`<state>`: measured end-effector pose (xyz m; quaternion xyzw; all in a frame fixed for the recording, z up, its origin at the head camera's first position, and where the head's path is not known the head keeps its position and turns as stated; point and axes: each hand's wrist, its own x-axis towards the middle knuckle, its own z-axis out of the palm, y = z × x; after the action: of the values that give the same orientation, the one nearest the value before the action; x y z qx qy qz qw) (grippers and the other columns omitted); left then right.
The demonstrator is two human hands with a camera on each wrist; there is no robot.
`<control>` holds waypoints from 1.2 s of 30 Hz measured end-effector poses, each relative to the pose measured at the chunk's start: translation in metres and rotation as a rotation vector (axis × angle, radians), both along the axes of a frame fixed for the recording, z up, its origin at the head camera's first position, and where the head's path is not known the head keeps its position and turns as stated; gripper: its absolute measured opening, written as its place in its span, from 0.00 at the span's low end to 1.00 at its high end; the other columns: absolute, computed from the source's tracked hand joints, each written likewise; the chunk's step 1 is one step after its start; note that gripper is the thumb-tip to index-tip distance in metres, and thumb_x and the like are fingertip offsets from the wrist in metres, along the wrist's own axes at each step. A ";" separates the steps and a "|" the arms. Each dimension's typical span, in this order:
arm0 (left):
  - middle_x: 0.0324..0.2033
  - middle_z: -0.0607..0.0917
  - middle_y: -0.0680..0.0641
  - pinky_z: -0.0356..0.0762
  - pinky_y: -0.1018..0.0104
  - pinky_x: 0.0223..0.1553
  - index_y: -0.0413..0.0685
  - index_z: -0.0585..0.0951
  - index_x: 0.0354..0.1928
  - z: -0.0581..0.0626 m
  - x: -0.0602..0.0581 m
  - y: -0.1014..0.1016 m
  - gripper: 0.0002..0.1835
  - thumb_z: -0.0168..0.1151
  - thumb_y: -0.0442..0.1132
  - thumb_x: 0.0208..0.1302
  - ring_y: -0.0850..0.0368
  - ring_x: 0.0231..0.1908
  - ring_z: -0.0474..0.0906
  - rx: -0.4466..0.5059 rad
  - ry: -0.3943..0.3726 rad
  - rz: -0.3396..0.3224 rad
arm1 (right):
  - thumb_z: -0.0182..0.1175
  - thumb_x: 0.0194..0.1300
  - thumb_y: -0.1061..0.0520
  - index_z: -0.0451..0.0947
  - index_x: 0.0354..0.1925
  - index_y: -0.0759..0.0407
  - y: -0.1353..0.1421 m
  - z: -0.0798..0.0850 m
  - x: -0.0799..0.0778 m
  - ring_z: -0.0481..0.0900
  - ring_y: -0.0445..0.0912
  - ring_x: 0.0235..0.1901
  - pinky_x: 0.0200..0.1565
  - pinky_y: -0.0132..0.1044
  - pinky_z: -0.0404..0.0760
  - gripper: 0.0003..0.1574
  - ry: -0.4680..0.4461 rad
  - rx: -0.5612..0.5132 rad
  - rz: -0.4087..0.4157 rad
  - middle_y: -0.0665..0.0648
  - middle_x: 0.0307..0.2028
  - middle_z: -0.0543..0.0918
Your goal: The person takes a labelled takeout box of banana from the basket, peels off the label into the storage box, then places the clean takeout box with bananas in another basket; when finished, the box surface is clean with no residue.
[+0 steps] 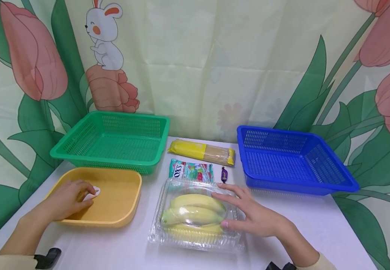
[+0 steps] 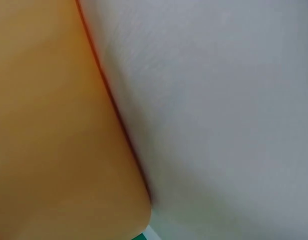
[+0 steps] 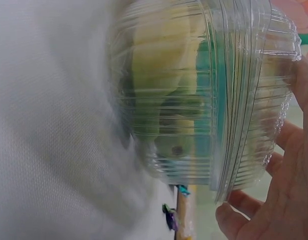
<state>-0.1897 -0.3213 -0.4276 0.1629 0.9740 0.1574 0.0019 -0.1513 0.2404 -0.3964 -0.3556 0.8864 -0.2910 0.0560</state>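
Note:
My left hand [image 1: 67, 198] is over the left part of the yellow tray [image 1: 117, 202], its fingers curled at a small white round thing [image 1: 95, 192] with an orange mark. Part of that thing is hidden behind the fingers. A clear plastic clamshell box [image 1: 198, 240] stands closed in front of me, with several yellow-green bananas [image 1: 195, 213] inside. Spread fingers of my right hand [image 1: 253, 213] rest on the right side of its lid. In the right wrist view, the fingertips touch the ribbed edge of the box [image 3: 194, 125].
Behind the yellow tray stands a green basket [image 1: 120, 148]; a blue basket [image 1: 282, 161] is at the right. Between them lie a yellow noodle packet [image 1: 201, 151], a teal FOX'S candy bag [image 1: 190, 170] and a small purple wrapped candy [image 1: 224, 174]. A tulip-print curtain [image 1: 195, 67] hangs behind.

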 end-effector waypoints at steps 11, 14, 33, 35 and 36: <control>0.46 0.83 0.45 0.79 0.50 0.46 0.51 0.83 0.46 0.006 -0.002 -0.004 0.16 0.77 0.43 0.58 0.50 0.41 0.75 0.036 -0.131 0.016 | 0.63 0.71 0.39 0.62 0.77 0.34 0.000 0.000 0.000 0.48 0.59 0.76 0.61 0.74 0.65 0.41 -0.018 0.000 -0.008 0.46 0.80 0.51; 0.47 0.83 0.46 0.79 0.48 0.47 0.49 0.82 0.48 0.007 -0.003 -0.004 0.18 0.77 0.43 0.58 0.50 0.42 0.76 0.045 -0.144 0.012 | 0.63 0.71 0.39 0.62 0.78 0.34 0.000 0.000 0.000 0.47 0.58 0.76 0.61 0.74 0.65 0.41 -0.019 0.001 -0.008 0.46 0.80 0.51; 0.55 0.81 0.33 0.72 0.31 0.58 0.33 0.79 0.58 0.008 -0.002 -0.001 0.29 0.75 0.42 0.59 0.30 0.57 0.75 -0.024 -0.099 -0.039 | 0.63 0.72 0.40 0.62 0.78 0.36 0.000 -0.001 0.001 0.48 0.57 0.76 0.60 0.74 0.65 0.41 0.000 -0.007 -0.002 0.47 0.80 0.52; 0.58 0.79 0.30 0.70 0.29 0.59 0.33 0.79 0.60 0.008 -0.002 -0.001 0.30 0.75 0.43 0.60 0.27 0.58 0.72 -0.037 -0.106 -0.038 | 0.63 0.72 0.40 0.62 0.78 0.36 0.000 0.000 0.001 0.48 0.58 0.75 0.60 0.74 0.65 0.41 0.003 -0.011 0.003 0.48 0.80 0.52; 0.59 0.78 0.29 0.69 0.29 0.59 0.32 0.78 0.60 0.008 -0.002 -0.002 0.31 0.75 0.43 0.60 0.26 0.59 0.71 -0.042 -0.111 -0.038 | 0.63 0.72 0.40 0.62 0.78 0.37 -0.001 0.000 0.002 0.48 0.58 0.75 0.60 0.74 0.65 0.41 0.007 -0.013 0.007 0.49 0.80 0.52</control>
<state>-0.1914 -0.3231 -0.4195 0.1722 0.9723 0.1454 0.0624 -0.1496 0.2398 -0.3968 -0.3601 0.8835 -0.2953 0.0513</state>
